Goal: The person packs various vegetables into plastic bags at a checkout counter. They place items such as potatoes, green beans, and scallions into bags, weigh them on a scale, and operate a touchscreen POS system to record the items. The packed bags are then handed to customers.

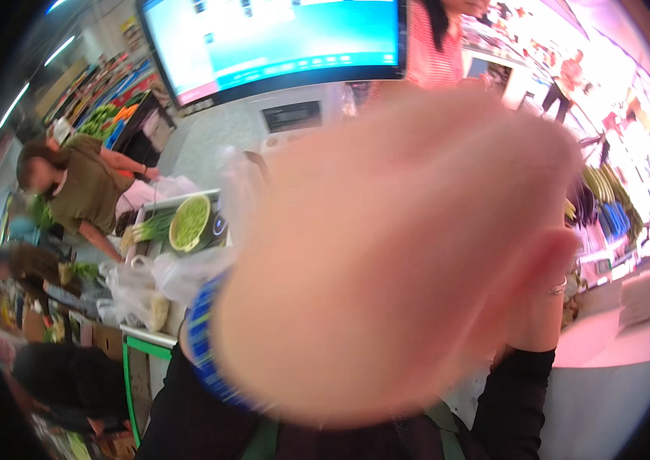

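My left hand (371, 259), large and blurred, fills the middle of the view close to the camera. A blue patterned band (204, 345) circles its wrist. Whether its fingers hold anything cannot be told. Behind it rises my right forearm in a black sleeve (514, 397), with a thin bracelet (558, 287) at the wrist. My right hand itself is mostly hidden by the left. Beyond them stands a lit monitor (290, 40). To the left, a yellow-rimmed bowl of green pieces (189, 223), likely shelled beans, sits beside green onions (152, 229) on the counter.
Clear plastic bags (135, 287) lie on the counter's left part, above a green-edged frame (129, 385). A person in an olive shirt (86, 184) stands across the counter. Another in red stripes (431, 46) is behind the monitor. Vegetable displays (109, 118) line the back.
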Action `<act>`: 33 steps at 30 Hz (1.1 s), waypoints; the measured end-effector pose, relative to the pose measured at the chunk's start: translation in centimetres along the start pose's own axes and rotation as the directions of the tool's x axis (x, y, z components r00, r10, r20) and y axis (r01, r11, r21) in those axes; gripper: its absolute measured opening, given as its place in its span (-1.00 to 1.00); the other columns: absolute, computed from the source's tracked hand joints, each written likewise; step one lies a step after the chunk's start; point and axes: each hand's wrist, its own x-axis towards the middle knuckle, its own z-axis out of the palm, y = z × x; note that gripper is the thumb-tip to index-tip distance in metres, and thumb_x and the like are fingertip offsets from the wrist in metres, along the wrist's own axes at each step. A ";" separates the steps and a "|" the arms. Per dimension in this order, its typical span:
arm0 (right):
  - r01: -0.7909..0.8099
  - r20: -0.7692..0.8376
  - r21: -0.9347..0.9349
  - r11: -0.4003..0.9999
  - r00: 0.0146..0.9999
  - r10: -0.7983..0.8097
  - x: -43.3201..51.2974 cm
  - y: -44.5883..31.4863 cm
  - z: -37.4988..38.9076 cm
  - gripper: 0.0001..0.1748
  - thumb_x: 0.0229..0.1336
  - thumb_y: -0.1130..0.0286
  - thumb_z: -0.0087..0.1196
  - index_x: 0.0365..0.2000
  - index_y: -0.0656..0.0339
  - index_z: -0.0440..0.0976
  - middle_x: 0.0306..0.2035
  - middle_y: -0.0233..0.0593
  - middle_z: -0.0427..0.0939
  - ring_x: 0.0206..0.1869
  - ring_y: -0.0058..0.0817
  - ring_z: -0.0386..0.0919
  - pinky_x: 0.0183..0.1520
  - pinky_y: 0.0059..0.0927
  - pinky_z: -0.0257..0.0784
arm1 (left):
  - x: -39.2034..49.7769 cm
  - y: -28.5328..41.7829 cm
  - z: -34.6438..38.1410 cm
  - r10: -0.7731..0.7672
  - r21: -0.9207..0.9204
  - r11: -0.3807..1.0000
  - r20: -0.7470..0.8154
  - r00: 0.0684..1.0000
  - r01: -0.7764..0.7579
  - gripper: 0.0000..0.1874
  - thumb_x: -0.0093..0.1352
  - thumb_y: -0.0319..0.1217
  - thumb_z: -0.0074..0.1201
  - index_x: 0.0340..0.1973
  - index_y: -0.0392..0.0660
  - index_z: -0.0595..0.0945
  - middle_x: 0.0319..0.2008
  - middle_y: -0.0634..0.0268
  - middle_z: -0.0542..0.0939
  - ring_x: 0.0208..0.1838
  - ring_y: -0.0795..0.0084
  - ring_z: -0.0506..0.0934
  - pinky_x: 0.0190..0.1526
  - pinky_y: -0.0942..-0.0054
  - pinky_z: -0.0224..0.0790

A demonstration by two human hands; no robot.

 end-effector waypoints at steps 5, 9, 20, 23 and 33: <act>0.341 -0.093 -0.473 0.813 0.898 -0.430 -0.7 -6.9 0.2 -0.71 0.04 0.58 0.11 -0.16 0.28 0.48 -0.04 -0.13 0.52 -0.02 -0.39 0.48 0.01 -0.38 0.37 | -6.4 1.5 -10.7 -0.106 0.228 0.951 -0.387 0.916 0.207 -0.72 0.38 -0.55 -0.14 -0.06 -0.40 0.55 -0.19 0.13 0.60 -0.16 0.42 0.55 -0.05 0.46 0.40; 0.201 0.286 0.377 0.904 0.903 -0.320 -7.9 -18.2 4.2 -0.70 -0.06 0.61 0.20 -0.23 0.21 0.49 -0.33 -0.32 0.47 -0.34 -0.47 0.48 -0.29 -0.47 0.42 | -10.2 -5.6 -13.6 -0.711 0.013 0.659 -0.317 0.628 0.752 -0.58 0.36 -0.43 0.14 0.11 -0.23 0.47 -0.09 0.28 0.52 -0.05 0.55 0.49 -0.10 0.58 0.39; 0.501 0.061 0.322 0.803 0.836 -0.546 -12.5 -30.5 11.1 -0.71 0.01 0.28 0.25 -0.36 0.29 0.48 -0.46 -0.20 0.48 -0.37 -0.34 0.50 -0.33 -0.31 0.39 | -9.2 -9.0 -10.8 -0.647 -0.108 0.760 -0.039 0.761 0.641 -0.78 0.36 -0.30 0.02 -0.27 -0.23 0.57 -0.43 0.25 0.60 -0.33 0.48 0.52 -0.24 0.53 0.37; 0.081 0.144 0.648 0.757 0.963 -0.227 -10.0 -27.2 7.3 -0.81 0.12 0.37 0.15 -0.40 0.33 0.51 -0.52 -0.26 0.50 -0.42 -0.51 0.50 -0.39 -0.41 0.38 | -6.9 -8.9 -11.2 -0.730 -0.582 0.585 -0.073 0.680 0.565 -0.80 0.40 -0.33 -0.09 -0.38 -0.18 0.53 -0.43 0.20 0.61 -0.40 0.46 0.53 -0.29 0.52 0.35; -0.245 0.118 0.810 0.534 0.958 0.260 0.5 -19.1 -8.6 -0.89 0.23 0.49 0.02 -0.29 0.35 0.44 -0.48 -0.32 0.48 -0.51 -0.60 0.41 -0.39 -0.52 0.38 | 6.3 -8.8 -3.7 -0.378 -0.709 0.612 0.126 0.917 0.350 -0.89 0.34 -0.43 0.08 -0.29 -0.21 0.60 -0.38 0.33 0.57 -0.48 0.67 0.37 -0.49 0.68 0.14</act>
